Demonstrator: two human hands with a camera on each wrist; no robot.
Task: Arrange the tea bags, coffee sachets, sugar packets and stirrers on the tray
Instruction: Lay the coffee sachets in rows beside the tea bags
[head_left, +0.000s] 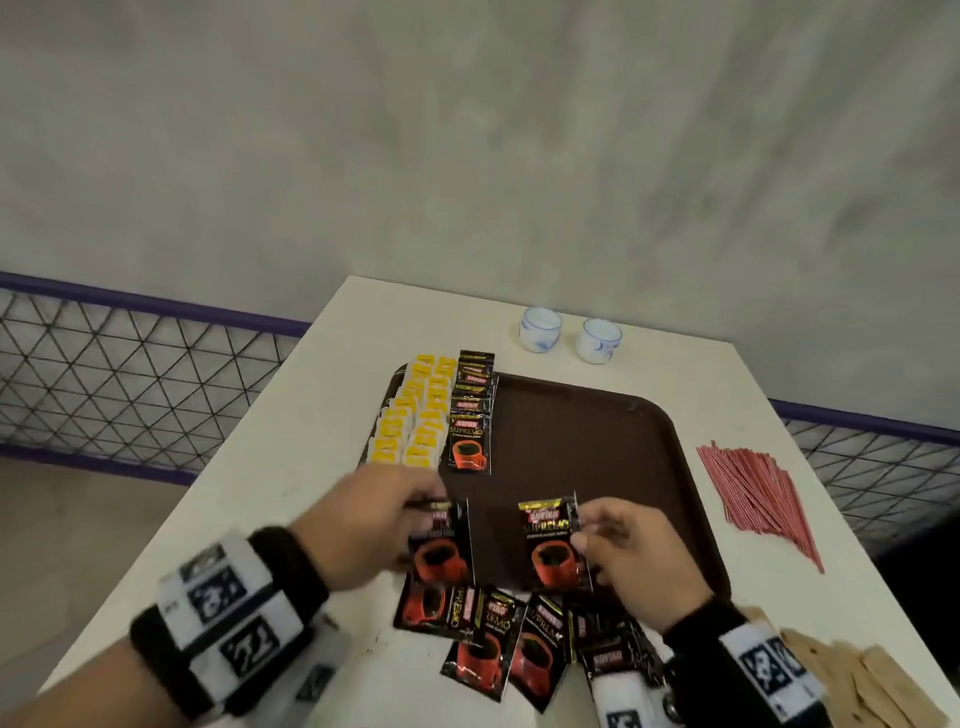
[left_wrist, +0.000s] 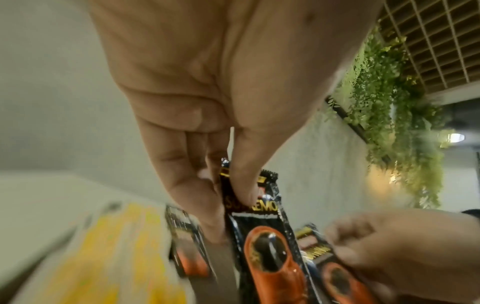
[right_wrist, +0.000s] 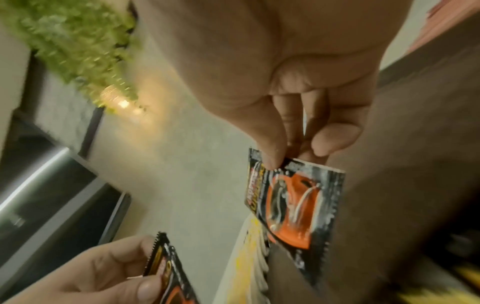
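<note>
Your wrists, strapped with black bands and white marker blocks, fill the near edge of the head view, and just past them a loose heap of coffee sachets (head_left: 498, 639) lies on the white table (head_left: 291, 467) against the near edge of the brown tray (head_left: 587, 447). Your left hand (head_left: 374, 525) pinches one black sachet (head_left: 441, 540) by its top over the tray's near left part, while your right hand (head_left: 628, 545) pinches a second sachet (head_left: 553, 545) by its side edge over the near middle. Along the tray's left edge sit two rows of yellow tea bags (head_left: 410, 421), with a row of overlapped sachets (head_left: 470, 415) just beside them. Red stirrers (head_left: 758, 493) lie in a fan on the table off the tray's right edge, tan packets (head_left: 857, 680) sit at the table's near right corner, and two white cups (head_left: 569, 335) stand beyond the tray's far edge. From your left wrist, thumb and fingers (left_wrist: 244, 185) close on the top of the sachet (left_wrist: 267, 246), which hangs down, with your right hand (left_wrist: 405, 251) blurred at lower right and the tea bags (left_wrist: 116, 257) a yellow smear at lower left. From your right wrist, thumb and fingers (right_wrist: 270, 152) clamp one corner of the sachet (right_wrist: 293, 203), which hangs over the tray (right_wrist: 402, 164); your left hand (right_wrist: 103, 277) holds its own sachet (right_wrist: 166, 265) at the lower left.
</note>
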